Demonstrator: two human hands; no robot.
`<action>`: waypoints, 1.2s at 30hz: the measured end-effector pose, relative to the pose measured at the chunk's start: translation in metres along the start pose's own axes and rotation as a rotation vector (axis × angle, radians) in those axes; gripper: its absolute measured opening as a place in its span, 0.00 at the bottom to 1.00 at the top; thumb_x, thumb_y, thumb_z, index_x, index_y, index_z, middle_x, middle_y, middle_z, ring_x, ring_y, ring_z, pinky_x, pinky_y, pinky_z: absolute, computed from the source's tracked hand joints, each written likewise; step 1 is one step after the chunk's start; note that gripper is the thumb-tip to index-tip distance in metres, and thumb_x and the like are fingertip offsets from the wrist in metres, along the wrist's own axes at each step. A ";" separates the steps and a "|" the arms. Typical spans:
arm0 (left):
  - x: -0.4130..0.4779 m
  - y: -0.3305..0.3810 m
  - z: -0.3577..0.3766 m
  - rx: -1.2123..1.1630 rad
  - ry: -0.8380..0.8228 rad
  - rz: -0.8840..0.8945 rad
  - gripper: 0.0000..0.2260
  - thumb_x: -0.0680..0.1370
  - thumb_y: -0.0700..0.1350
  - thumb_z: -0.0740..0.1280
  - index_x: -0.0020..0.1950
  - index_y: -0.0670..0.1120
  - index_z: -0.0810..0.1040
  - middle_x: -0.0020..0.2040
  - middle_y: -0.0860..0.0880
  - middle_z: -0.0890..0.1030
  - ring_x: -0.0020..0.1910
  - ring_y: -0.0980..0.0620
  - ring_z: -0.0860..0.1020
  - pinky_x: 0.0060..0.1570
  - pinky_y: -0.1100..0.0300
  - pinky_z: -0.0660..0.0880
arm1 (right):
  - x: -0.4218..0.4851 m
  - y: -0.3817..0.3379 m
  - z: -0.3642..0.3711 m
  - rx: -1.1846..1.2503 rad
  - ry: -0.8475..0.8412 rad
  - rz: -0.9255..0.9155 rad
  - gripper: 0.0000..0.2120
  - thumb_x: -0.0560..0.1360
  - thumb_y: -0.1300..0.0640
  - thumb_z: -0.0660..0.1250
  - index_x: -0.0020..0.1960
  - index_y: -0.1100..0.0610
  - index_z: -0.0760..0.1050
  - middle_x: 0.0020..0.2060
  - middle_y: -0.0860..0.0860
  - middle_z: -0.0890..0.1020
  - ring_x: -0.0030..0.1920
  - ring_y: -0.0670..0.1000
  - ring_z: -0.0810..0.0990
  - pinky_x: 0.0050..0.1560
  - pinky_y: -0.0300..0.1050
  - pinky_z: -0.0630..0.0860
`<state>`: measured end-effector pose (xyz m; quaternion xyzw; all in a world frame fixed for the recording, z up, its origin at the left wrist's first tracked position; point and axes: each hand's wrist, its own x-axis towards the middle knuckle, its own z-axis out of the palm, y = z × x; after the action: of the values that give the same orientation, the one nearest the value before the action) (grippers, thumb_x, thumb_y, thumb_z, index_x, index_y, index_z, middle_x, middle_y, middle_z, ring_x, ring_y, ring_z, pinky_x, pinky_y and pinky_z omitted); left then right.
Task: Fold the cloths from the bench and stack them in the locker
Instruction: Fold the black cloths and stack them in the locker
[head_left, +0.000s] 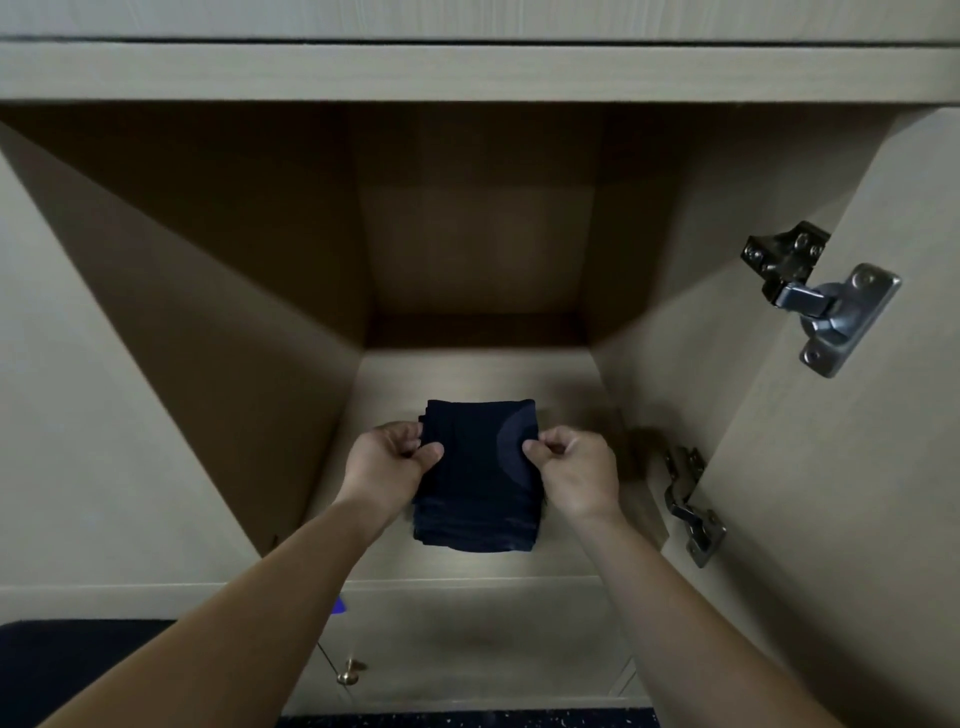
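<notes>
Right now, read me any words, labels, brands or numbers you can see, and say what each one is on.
No readable text anywhere in this view.
Stack of dark navy folded cloths: no tag or print shows.
Upper silver metal hinge and lower silver metal hinge: no legible stamp.
Pale wood-grain locker: plain panels.
Small blue patch below the locker: too little shows to tell.

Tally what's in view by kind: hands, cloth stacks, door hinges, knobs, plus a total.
Hands: 2, left hand and right hand
Cloth stack: 1
Hinges: 2, upper hinge and lower hinge
Knob: 1
Total: 6
</notes>
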<state>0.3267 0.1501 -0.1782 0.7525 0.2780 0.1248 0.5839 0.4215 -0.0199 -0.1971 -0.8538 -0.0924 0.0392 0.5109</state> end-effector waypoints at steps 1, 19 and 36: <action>-0.001 0.000 0.000 0.011 0.003 0.010 0.16 0.78 0.40 0.69 0.66 0.43 0.77 0.55 0.50 0.81 0.55 0.52 0.80 0.52 0.60 0.78 | -0.001 0.000 0.000 -0.020 0.005 -0.002 0.07 0.76 0.53 0.70 0.51 0.56 0.81 0.45 0.49 0.84 0.48 0.51 0.81 0.49 0.47 0.78; 0.010 -0.020 0.010 0.964 -0.305 0.457 0.25 0.85 0.53 0.46 0.80 0.47 0.43 0.80 0.51 0.42 0.75 0.61 0.37 0.70 0.68 0.34 | -0.011 0.012 0.019 -0.574 -0.382 -0.338 0.29 0.83 0.43 0.41 0.79 0.55 0.40 0.78 0.50 0.40 0.77 0.46 0.36 0.75 0.40 0.36; -0.066 0.031 -0.050 1.033 -0.032 0.516 0.26 0.83 0.59 0.51 0.79 0.51 0.57 0.78 0.50 0.61 0.77 0.51 0.59 0.75 0.56 0.55 | -0.044 -0.055 -0.020 -0.516 0.004 -0.412 0.19 0.80 0.46 0.59 0.69 0.51 0.71 0.64 0.49 0.77 0.64 0.51 0.74 0.62 0.46 0.71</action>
<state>0.2556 0.1481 -0.1257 0.9851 0.1017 0.0999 0.0958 0.3752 -0.0204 -0.1401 -0.9185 -0.2690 -0.0915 0.2748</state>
